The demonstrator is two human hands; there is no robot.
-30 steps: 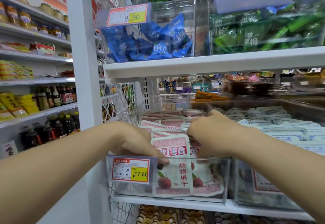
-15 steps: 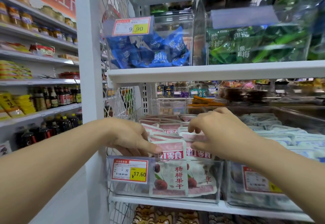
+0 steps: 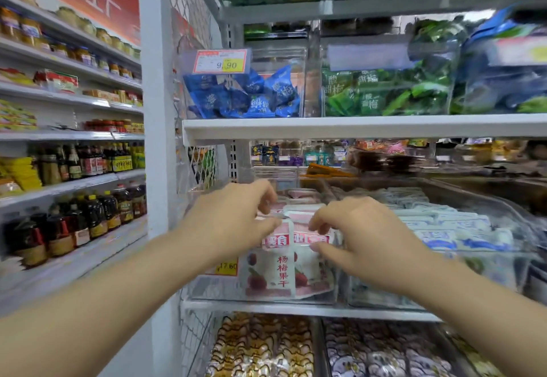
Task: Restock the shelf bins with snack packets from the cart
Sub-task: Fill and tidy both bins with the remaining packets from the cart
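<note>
A clear bin (image 3: pixel 213 291) on the middle shelf holds several upright pink-and-white snack packets (image 3: pixel 272 270) with red banners. A yellow price tag (image 3: pixel 228 267) is fixed to its front. My left hand (image 3: pixel 233 222) hovers over the bin's left side with loosely curled fingers, its thumb tip at the front packet's top edge. My right hand (image 3: pixel 364 237) curls over the top of the right front packet, thumb on its face and fingers behind it. The cart is out of view.
A neighbouring clear bin of white-and-blue packets (image 3: pixel 444 228) stands to the right. The white shelf board (image 3: pixel 355 126) above carries blue packets (image 3: pixel 245 98) and green packets (image 3: pixel 384 92). Bins of wrapped snacks (image 3: pixel 266 347) fill the shelf below. Bottles (image 3: pixel 88 214) line the shelves at left.
Both hands have lifted from pressing down on the packets and moved closer together over the front ones. The view has tilted upward.
</note>
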